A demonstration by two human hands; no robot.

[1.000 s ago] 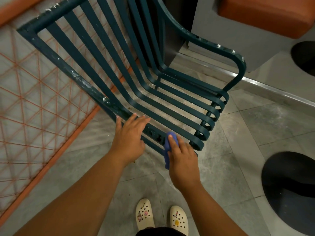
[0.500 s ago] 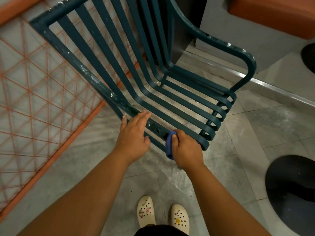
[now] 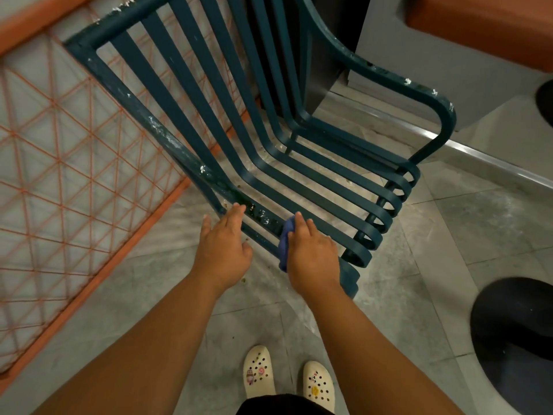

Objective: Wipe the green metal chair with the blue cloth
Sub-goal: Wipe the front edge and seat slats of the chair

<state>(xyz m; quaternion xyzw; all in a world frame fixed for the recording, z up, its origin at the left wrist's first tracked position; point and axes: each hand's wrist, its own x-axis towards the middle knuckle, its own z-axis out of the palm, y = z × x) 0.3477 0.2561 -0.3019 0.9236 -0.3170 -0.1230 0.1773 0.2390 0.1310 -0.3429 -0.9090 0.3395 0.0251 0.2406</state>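
Since the earlier frames the right hand (image 3: 312, 256) has opened out from a curled grip into a flatter press, its fingers now lying forward over the blue cloth (image 3: 285, 245), and the view has drawn closer to the seat. That hand pins the bunched cloth against the near side rail of the green metal chair (image 3: 299, 172), thumb side against the fabric; a fold of cloth hangs below the rail beside the wrist. Whether the thumb curls under the cloth cannot be told, since the hand hides it.

Just beside it, the left hand (image 3: 223, 245) rests with straight, loosely spread fingers, fingertips touching the same rail a little nearer the backrest, steadying the chair and holding nothing.

Between the two hands the rail shows a patch of dark, glistening grime. Pale flecks run along the rail up the backrest and over the far armrest.

The step in hand looks like scrubbing this side rail, early in the job: the slats and far arm appear untouched. The next move probably calls for firm pressure dragging the cloth leftward over the grimy patch, with the left hand shifting clear while bracing the frame.

Around the chair lie grey floor tiles (image 3: 449, 223), an orange mesh panel (image 3: 74, 163) to the left and pale clogs (image 3: 258, 371) below.
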